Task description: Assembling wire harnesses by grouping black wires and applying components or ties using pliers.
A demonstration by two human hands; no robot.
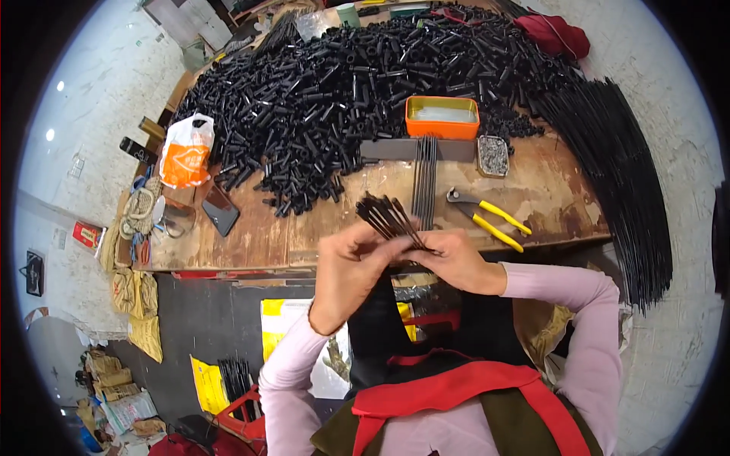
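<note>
Above the table's front edge, my left hand (346, 266) and my right hand (460, 262) meet around a fanned bunch of thin dark rods (384, 216). Fingers of both hands are closed on the bunch, whose ends spread up and to the left. Just behind my hands, several straight grey rods (424, 178) lie side by side, their far ends resting over a long grey bar (380, 149). Right of them lie cutting pliers (490, 220) with yellow handles. An orange tub (442, 128) with pale contents and a small box of tiny metal pieces (493, 156) stand beyond.
A large heap of short black tubes (319, 99) covers the table's back. Long black rods (616, 175) hang over its right edge. On the left are an orange-and-white bag (188, 152), a phone (220, 210) and a glass mug (175, 218). A red cloth (553, 36) lies far right.
</note>
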